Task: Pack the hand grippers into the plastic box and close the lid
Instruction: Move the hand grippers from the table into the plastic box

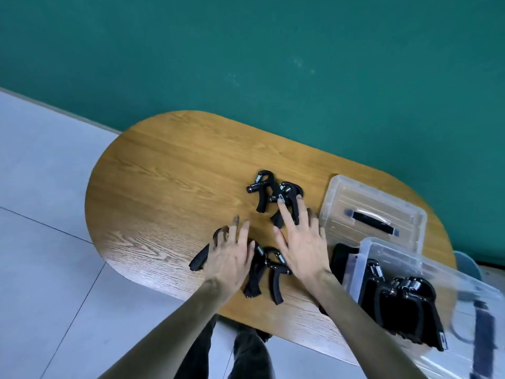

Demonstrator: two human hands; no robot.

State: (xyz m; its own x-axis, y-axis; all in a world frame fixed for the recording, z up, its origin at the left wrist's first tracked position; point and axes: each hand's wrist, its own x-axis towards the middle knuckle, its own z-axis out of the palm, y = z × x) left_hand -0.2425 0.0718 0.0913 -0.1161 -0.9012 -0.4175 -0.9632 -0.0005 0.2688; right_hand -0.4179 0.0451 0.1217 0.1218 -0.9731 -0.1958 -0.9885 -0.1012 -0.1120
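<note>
Both hands, left [232, 255] and right [299, 242], are being spread flat over black spring-loaded hand grippers [269, 272] on the oval wooden surface [169, 170], likely for gathering.

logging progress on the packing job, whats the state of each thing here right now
plastic box: open, partly filled with hand grippers
packed grippers: inside the box
lid: off, flat on the table beside the box
far grippers: loose on the table
near grippers: loose on the table by the edge
left hand: fingers straight, over a gripper
right hand: fingers spread, reaching a far gripper
</note>
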